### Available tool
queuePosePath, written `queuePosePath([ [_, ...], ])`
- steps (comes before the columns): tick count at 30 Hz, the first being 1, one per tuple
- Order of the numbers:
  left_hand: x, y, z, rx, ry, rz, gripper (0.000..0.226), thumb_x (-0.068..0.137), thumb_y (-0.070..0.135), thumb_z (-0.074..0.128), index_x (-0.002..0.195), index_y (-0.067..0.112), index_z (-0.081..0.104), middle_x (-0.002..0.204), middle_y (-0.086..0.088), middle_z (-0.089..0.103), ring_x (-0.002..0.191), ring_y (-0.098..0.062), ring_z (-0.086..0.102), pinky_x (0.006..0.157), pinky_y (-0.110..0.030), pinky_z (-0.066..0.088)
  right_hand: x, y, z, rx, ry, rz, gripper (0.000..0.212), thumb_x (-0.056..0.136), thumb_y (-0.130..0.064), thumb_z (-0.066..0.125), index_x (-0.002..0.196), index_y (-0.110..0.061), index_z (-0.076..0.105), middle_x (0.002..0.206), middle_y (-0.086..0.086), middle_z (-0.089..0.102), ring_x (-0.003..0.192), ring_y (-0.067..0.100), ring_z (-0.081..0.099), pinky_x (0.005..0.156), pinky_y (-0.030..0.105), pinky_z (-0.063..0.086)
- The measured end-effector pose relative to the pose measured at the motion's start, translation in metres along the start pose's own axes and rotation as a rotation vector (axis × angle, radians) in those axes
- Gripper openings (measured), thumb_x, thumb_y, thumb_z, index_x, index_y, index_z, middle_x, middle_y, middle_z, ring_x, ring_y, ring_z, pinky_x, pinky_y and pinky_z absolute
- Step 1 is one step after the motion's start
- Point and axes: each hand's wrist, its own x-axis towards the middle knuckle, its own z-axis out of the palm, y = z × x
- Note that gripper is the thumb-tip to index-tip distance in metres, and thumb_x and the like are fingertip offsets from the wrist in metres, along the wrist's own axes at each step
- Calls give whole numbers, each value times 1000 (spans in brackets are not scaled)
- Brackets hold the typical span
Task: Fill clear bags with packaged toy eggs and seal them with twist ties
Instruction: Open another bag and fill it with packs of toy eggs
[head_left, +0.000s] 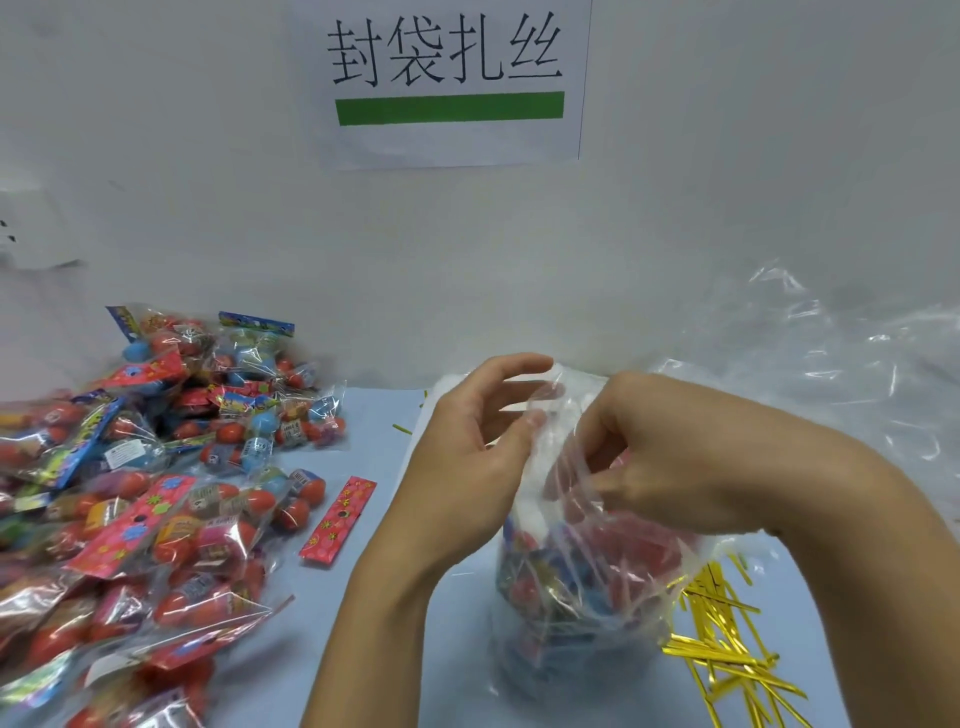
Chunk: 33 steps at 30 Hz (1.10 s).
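Both hands gathering neck of filled clear bag (576, 587) at worktop's near middle.
Left hand (467, 447) and right hand (670, 457) pinch bag mouth, fingers curled. Wall sign (447, 78) reads "封袋扎丝" over green bar. Packaged toy eggs (140, 493) heaped at left edge; gold twist ties (727, 660) near right corner. Pale blue worktop (374, 452), white wall; egg labels unreadable.

Two bare forearms — no sleeves, no jewellery
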Motion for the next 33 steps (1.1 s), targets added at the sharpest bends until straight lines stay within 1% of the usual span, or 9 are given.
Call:
queuePosePath([
  [4,2,-1,-1,18,136,48,25,93,-2,62,99,20,72,93,5,77,89,-13,72,80,-26,57,6,-4,11,-86,-40,5,12,77,-17,62,72,-20,72,49,-5,51,47,11,42,48,23,41],
  [7,2,0,-2,4,216,85,25,95,-2,59,93,19,72,87,4,77,82,-13,73,71,-26,59,8,-6,18,-167,-24,47,14,79,-15,60,72,-21,70,50,-8,56,46,9,48,39,14,35],
  [10,2,2,-2,-4,256,102,25,96,-4,57,95,17,71,87,5,76,80,-14,74,73,-33,62,9,-8,24,-192,-60,81,26,84,-13,57,100,-27,72,81,-9,61,70,13,59,55,21,46],
  [12,2,3,-2,-12,264,106,25,95,-5,57,96,16,70,86,5,76,79,-15,74,74,-38,61,9,-11,24,-165,-90,90,29,86,-18,59,107,-32,72,86,-11,61,80,13,63,64,24,50],
  [16,1,5,-3,-43,255,114,23,95,-6,58,96,14,70,86,2,76,79,-18,74,78,-39,61,10,-15,25,-130,-92,70,15,87,-35,63,90,-26,74,83,-7,73,76,12,67,64,26,54],
  [19,1,6,-2,-48,208,121,22,94,-6,59,97,14,69,87,0,77,79,-18,74,77,-31,60,14,-18,34,-169,-114,77,13,87,-37,65,90,-24,67,90,-6,71,82,16,66,67,26,52],
  [25,1,5,-2,-55,199,124,22,94,-7,57,98,11,70,88,0,77,82,-14,74,78,-23,58,20,-15,39,-185,-126,76,25,92,-30,59,69,-25,50,70,-9,54,61,3,44,80,29,29],
  [30,1,4,-1,-68,204,120,22,95,-5,57,98,13,70,90,1,77,86,-20,73,84,-36,60,22,-10,35,-30,-117,119,16,87,-31,58,89,-19,69,86,-2,73,80,18,68,69,30,54],
  [33,1,4,0,-77,205,126,22,95,-5,57,96,13,70,89,1,77,87,-20,73,83,-32,59,25,-7,33,60,-68,173,24,88,-36,56,90,-17,70,83,-3,74,74,17,67,57,23,49],
])
